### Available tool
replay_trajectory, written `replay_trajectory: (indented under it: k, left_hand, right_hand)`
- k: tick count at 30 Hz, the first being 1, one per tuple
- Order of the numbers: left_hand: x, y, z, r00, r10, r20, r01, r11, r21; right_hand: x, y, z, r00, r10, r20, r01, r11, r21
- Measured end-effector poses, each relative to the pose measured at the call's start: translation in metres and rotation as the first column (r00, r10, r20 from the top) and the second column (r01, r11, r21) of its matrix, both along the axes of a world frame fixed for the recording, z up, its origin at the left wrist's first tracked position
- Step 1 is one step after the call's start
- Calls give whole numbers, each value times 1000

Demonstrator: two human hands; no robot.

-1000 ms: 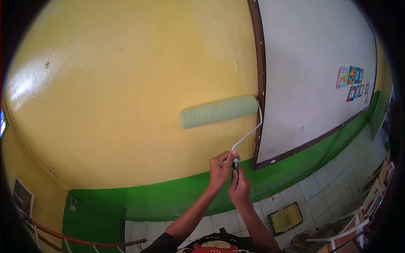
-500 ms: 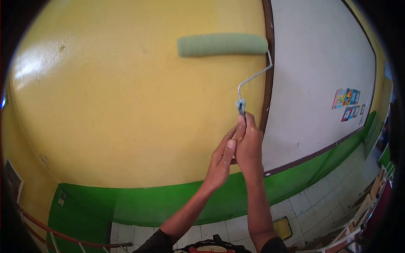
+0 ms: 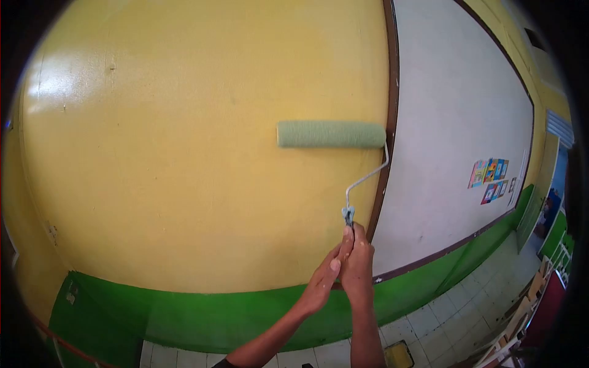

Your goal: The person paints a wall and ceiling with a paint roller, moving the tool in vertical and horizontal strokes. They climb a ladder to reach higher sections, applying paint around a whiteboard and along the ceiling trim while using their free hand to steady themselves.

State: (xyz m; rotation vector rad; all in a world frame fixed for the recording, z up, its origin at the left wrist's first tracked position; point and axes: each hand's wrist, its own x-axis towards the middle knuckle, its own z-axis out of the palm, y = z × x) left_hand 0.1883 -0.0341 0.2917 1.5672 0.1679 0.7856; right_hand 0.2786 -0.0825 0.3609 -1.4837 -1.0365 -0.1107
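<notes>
A pale green paint roller (image 3: pixel 331 134) lies level against the yellow wall (image 3: pixel 202 184), its right end beside the brown frame (image 3: pixel 391 80) of the white board. Its bent metal rod runs down to the handle, most of which is hidden in my fingers. My right hand (image 3: pixel 357 264) is wrapped round the handle just below the pale blue collar (image 3: pixel 348 214). Pressed against it from the left and a little lower, my left hand (image 3: pixel 325 279) also closes round the handle.
The white board (image 3: pixel 454 122) carries small colourful cards (image 3: pixel 489 172). A green band (image 3: pixel 215 316) runs along the wall's foot above the tiled floor. A yellow tray (image 3: pixel 399 354) sits on the floor at the bottom. Wooden furniture (image 3: pixel 521 316) stands at the lower right.
Both hands and the roller have moved down in the view, with the roller lower on the yellow wall. The camera view has shifted as well. The hold on the handle looks the same.
</notes>
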Motion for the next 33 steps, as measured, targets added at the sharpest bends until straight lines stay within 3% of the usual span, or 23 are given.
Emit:
replay_trajectory:
  k: [3,5,11,15,16,24,27,30,31,33]
  left_hand:
    - [-5,-3,1,999,-40,29,42,997,-72]
    - [-7,-2,6,990,-127,60,128,991,-27]
    - [-19,3,9,989,-144,18,145,986,-81]
    - [-21,8,12,986,-165,24,167,979,-113]
    - [-19,6,21,979,-199,43,203,974,-98]
    - [29,0,129,960,-247,134,242,969,51]
    - [45,-6,137,934,-250,257,244,968,54]
    - [54,-11,106,935,-215,284,177,972,151]
    - [52,-16,94,933,-218,288,178,971,159]
    - [41,-22,68,918,-354,180,325,930,169]
  right_hand:
    - [-2,5,9,999,13,-36,-14,999,-33]
    - [9,21,30,986,-101,134,93,993,66]
    - [42,53,128,924,-212,319,150,967,207]
    - [42,62,195,962,-153,226,109,975,196]
    - [40,63,210,982,-108,157,82,982,168]
    - [54,76,297,975,-78,210,26,970,244]
    - [59,73,281,967,-98,236,42,972,231]
    - [68,79,215,880,-252,404,125,941,316]
    - [64,74,189,904,-214,371,108,952,286]
    - [55,61,134,904,-203,377,93,953,289]
